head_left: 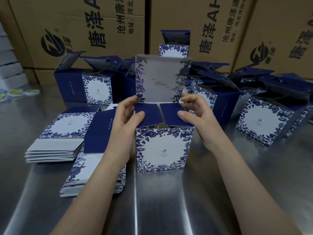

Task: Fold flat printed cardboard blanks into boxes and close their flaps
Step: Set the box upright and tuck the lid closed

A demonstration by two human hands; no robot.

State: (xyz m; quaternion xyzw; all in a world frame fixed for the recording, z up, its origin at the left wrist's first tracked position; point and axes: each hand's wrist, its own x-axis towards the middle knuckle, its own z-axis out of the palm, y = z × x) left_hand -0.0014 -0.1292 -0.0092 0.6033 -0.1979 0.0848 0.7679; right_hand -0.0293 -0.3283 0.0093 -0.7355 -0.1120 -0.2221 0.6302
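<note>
A blue-and-white floral box [163,150] stands upright on the steel table in front of me. Its two dark blue side flaps [169,114] are folded inward over the opening. The large lid flap [160,78] stands up behind them, blurred. My left hand [127,114] grips the box's upper left edge, thumb pressing on the left flap. My right hand [194,112] holds the upper right edge, thumb on the right flap and fingers pinching the lid's lower corner. Two stacks of flat blanks [55,141] [79,173] lie to the left.
Several folded boxes with raised lids stand behind at left [94,87] and lie crowded at right [260,122]. One box [174,48] sits higher at the back. Large brown shipping cartons [101,28] form a wall behind. Yellow-green items [17,92] lie at the far left.
</note>
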